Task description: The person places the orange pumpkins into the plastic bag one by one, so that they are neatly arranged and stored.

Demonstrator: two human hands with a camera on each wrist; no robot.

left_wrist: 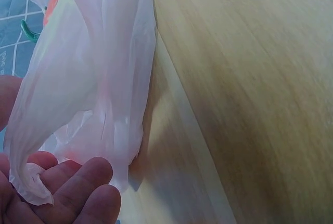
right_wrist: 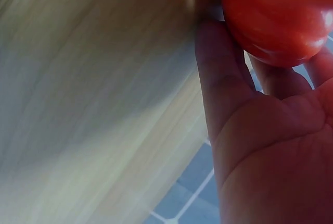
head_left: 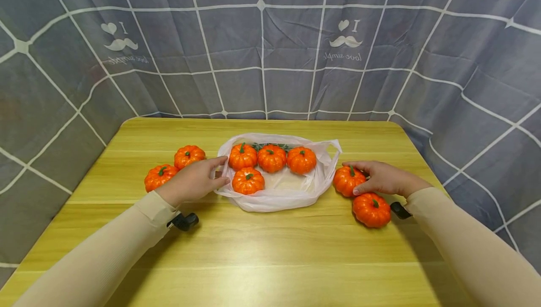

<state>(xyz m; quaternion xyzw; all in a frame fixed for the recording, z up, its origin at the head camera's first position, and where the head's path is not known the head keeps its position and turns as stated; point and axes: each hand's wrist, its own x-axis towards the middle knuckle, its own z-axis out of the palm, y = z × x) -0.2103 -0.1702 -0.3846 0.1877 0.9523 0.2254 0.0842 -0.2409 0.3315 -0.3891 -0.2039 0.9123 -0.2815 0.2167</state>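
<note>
Beige sleeves (head_left: 473, 246) foremost, one pumpkin (head_left: 345, 183) sits within the right grip (head_left: 386, 178).

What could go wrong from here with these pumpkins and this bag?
The right hand grips one pumpkin; lifting it might nudge the nearer pumpkin close beside it. The bag looks thin and limp, so it could fold under a pumpkin coming in. The left hand holds it at one end, so a tug might shift the four pumpkins inside.
</note>
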